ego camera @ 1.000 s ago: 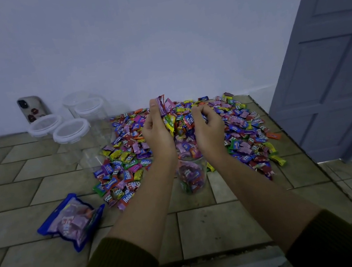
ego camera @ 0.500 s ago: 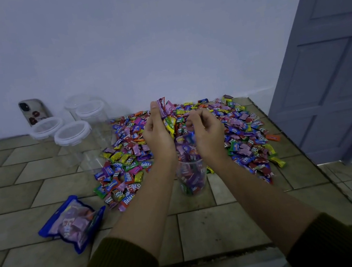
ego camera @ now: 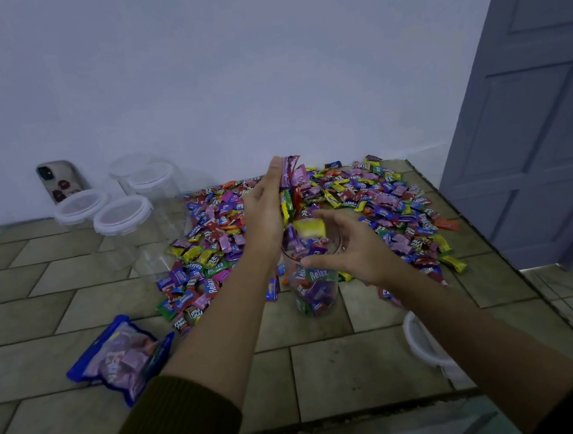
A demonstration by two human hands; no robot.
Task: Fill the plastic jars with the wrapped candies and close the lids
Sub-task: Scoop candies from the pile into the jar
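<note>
**Inspector:** State of the hands?

**Assessor:** A handful of wrapped candies (ego camera: pixel 289 186) is gripped upright in the left hand (ego camera: pixel 265 212). It is kept just above the open jar (ego camera: pixel 312 284), presumably for release into it. The right hand (ego camera: pixel 355 249) is spread loose at the jar's mouth and holds nothing; it is judged to serve as a guide.

**Inspector:** Anything obscured?

**Assessor:** The left thumb is hidden. It cannot be determined whether the yellow candy (ego camera: pixel 310 228) is touched or falling. The partly filled jar stands on the desk (ego camera: pixel 339 369), at the candy pile (ego camera: pixel 380 202). A white lid (ego camera: pixel 423 345) is partly covered by the right forearm.
</note>
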